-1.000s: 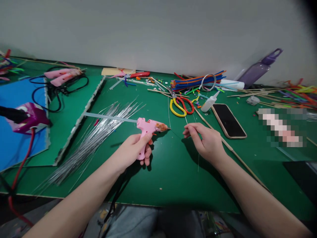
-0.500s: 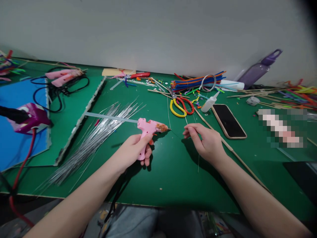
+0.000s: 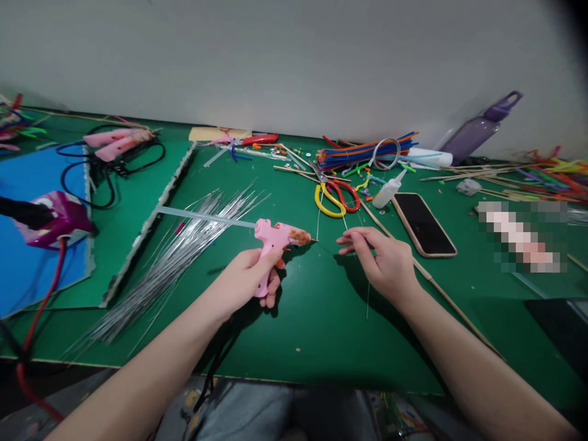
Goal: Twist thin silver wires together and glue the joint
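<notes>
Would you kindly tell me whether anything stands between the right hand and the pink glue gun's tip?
Nothing bulky: green tabletop shows between the right hand and the pink glue gun. Only a thin strand stands by the tip, rising toward the yellow scissor handle; whether it touches is unclear.

Left hand (image 3: 250,278) grips a pink glue gun (image 3: 274,236) — right hand (image 3: 388,260) pinches a thin wire (image 3: 346,223) near scissors (image 3: 324,179).

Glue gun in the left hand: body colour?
The glue gun is pink; best seen in the head view.
</notes>
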Demonstrator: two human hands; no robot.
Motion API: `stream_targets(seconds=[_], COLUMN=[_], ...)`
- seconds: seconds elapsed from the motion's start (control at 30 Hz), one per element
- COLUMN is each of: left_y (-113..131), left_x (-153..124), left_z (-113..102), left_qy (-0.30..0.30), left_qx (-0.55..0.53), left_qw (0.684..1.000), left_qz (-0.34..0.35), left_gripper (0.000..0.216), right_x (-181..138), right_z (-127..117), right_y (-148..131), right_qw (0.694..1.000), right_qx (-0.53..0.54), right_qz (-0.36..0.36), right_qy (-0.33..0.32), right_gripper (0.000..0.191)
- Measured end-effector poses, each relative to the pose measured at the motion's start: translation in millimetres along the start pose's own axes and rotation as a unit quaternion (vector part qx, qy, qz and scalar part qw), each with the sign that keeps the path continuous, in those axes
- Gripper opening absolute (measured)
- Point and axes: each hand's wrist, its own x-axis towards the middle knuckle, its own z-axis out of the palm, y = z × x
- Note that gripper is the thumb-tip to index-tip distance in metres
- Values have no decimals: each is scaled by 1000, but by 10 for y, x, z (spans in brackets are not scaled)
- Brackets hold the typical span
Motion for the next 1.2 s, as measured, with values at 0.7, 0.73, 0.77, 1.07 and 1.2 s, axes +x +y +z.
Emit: stream_targets(seconds=[0.7,0.73,0.77,1.07,1.2], left_y=[-40,-41,-42,32,133], left_x=[17,21,24,18,-76], left_z=[-54,-56,-58,-120,-156], left_qy=[24,24,24,27,51], left_qx=[14,12,11,-66,-12], left_qw=[999,999,998,996,997], left_qz=[45,47,49,43,53], left_gripper=[34,34,34,36,30], right_x=[18,14,10,-13,-9], right_z=[-18,-21,-24,-26,-28], right_y=[-4,-4,-4,-7,-10], right_qw=[1000,1000,1000,999,999], right_qx=[-6,-9,-11,-14,-17], right_qz=[-9,-10,-13,-25,-26], right_qy=[-11,-10,-11,-17,-21], right_gripper=[19,19,19,20,20])
